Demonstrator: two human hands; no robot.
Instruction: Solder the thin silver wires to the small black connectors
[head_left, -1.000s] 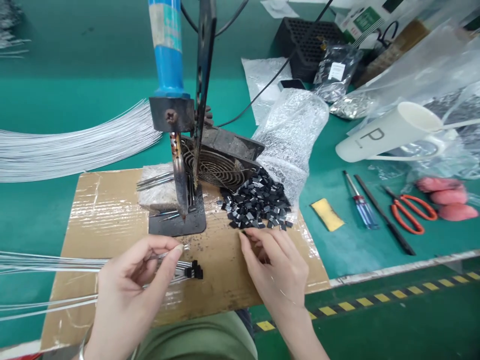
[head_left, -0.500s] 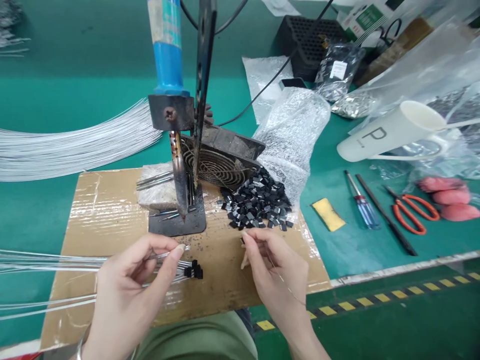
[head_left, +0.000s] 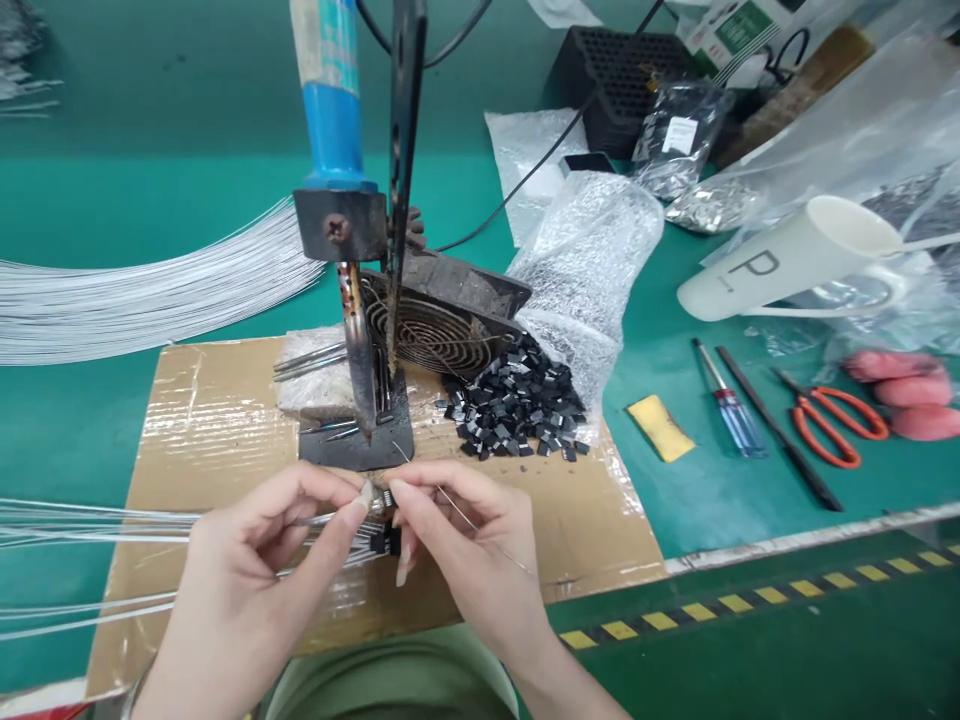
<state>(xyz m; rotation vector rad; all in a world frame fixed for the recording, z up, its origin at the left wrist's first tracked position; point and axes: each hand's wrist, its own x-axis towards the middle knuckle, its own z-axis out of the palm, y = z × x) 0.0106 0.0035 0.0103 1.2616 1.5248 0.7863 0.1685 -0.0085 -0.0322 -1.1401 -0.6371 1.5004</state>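
My left hand pinches the ends of white wires between thumb and forefinger, with their tips hidden by the fingers. Facing it, my right hand grips a small black connector at the fingertips, and a thin solder wire runs through the same hand. Connector and wire ends are very close; whether they touch I cannot tell. Below the fingers lie several wires ending in black connectors. Just above both hands, a mounted blue-handled soldering iron points its tip downward.
A small fan stands behind the iron, beside a pile of black connectors on cardboard. A wire bundle lies at left. To the right are a yellow sponge, screwdriver, orange-handled pliers and white mug.
My right hand has moved left with the connector and solder wire, up to the wire ends in my left hand. The left hand has stayed nearly in place.
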